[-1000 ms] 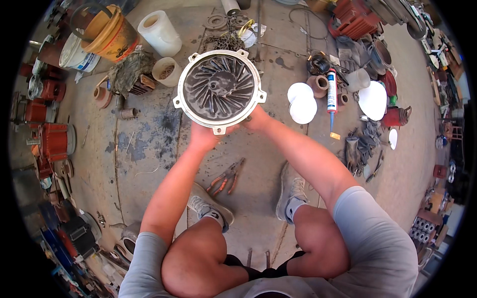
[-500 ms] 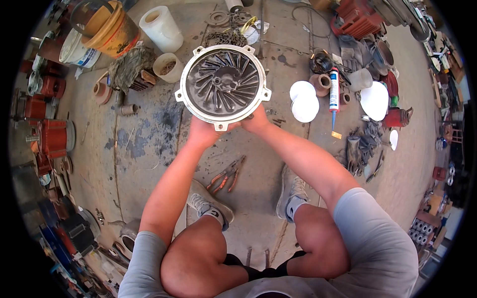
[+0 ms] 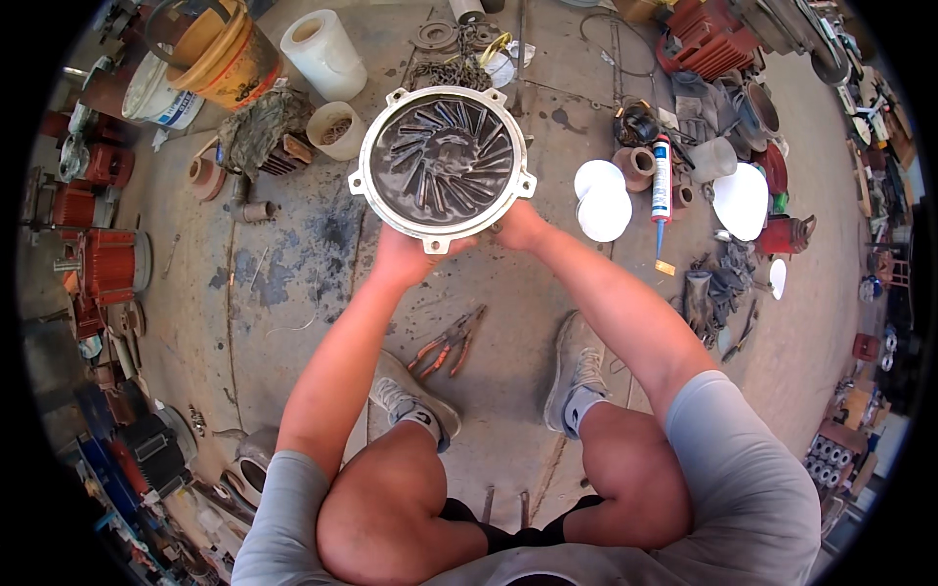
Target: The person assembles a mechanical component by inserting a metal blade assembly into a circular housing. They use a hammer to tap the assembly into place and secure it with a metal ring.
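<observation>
Out in front of me, above the floor, both my hands hold a round metal housing (image 3: 362, 195) with bolt lugs round its pale rim. Dark, glossy, wet-looking fins (image 3: 430, 132) fan out inside it around a dark centre. My left hand (image 3: 403, 258) grips the near underside, beside the lowest lug. At the near right edge, my right hand (image 3: 518, 229) holds it from below. The housing hides most of the fingers of both hands. Between the housing and my shoes lies a pair of pliers (image 3: 447, 342) with orange handles, spread apart on the floor.
To the right lie a sealant tube (image 3: 661, 181), white discs (image 3: 604, 210), a black glove (image 3: 699, 298) and red metal parts. Far left stand an orange bucket (image 3: 230, 73), a plastic film roll (image 3: 322, 59) and a small tub (image 3: 335, 132). A chain (image 3: 449, 73) lies behind the housing.
The housing has shifted slightly right, still in both hands. Its central hub, distinct before, now looks darker and less clear, and the glossy reflections inside have changed.
</observation>
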A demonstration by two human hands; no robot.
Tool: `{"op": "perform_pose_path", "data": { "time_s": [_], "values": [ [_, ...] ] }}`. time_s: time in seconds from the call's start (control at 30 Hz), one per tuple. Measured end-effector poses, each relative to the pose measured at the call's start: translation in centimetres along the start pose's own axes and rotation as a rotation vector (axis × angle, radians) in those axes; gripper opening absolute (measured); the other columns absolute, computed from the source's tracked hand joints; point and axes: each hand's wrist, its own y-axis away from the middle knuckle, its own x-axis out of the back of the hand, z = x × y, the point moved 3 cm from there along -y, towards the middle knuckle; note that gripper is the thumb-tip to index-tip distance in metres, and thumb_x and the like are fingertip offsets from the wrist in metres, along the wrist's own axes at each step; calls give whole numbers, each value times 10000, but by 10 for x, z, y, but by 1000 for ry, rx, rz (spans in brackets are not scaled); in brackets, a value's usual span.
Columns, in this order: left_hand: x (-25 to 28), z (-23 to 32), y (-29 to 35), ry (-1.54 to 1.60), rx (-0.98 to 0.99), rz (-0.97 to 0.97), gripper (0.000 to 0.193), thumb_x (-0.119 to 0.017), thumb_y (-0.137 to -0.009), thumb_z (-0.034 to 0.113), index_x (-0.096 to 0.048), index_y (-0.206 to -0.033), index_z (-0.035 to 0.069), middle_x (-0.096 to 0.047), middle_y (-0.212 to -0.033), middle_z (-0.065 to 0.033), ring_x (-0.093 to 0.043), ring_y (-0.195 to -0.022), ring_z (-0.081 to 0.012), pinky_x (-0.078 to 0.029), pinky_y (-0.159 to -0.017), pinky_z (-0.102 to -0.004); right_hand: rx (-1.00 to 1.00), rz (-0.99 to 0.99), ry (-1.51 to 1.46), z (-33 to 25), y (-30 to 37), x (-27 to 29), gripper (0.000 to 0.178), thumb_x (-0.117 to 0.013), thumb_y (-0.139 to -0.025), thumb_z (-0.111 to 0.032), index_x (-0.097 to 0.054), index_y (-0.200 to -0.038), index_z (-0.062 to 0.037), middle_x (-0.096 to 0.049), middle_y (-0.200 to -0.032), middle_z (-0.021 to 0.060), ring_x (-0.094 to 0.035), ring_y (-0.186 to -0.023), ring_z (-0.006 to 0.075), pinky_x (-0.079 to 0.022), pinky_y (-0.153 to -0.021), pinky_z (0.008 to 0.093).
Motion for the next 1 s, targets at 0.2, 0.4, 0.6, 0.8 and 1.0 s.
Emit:
{"op": "perform_pose_path", "data": {
  "time_s": [0.2,0.4,0.6,0.8,1.0],
  "values": [
    [1,-5,-1,33,36,-23,675,-968,-698,313,-692,-1259,58,-720,-1251,-67,-662,-1152,-222,-508,-1027,-387,40,142,-131,-1,3,-15,637,-869,-732,-147,-637,-1322,-80,-679,-1307,155,-631,-1227,327,-486,-1065,422],
    [4,-4,1,55,32,-16,637,-976,-686,286,-712,-1217,53,-732,-1232,-66,-675,-1124,-201,-519,-1018,-371,24,291,-27,-13,-2,-22,591,-853,-733,-188,-649,-1278,-77,-679,-1274,152,-631,-1198,352,-493,-1050,432],
    [3,-7,-1,116,37,-15,686,-984,-655,201,-677,-1248,39,-724,-1230,-71,-675,-1105,-192,-538,-985,-375,30,148,-63,-14,0,-5,540,-816,-782,-145,-659,-1296,-86,-673,-1327,146,-629,-1229,337,-492,-1057,426],
    [1,-4,-1,129,12,18,723,-993,-635,184,-661,-1260,35,-718,-1237,-70,-671,-1119,-189,-541,-987,-377,78,125,103,-9,3,-3,535,-819,-779,-125,-666,-1291,-104,-684,-1306,148,-639,-1214,341,-501,-1056,420],
    [2,-4,-1,81,4,4,709,-993,-642,195,-672,-1255,37,-722,-1241,-67,-674,-1128,-195,-540,-987,-377,45,196,37,-4,5,-10,574,-848,-741,-148,-659,-1281,-106,-679,-1288,149,-636,-1207,353,-505,-1038,422]
  ]
}}
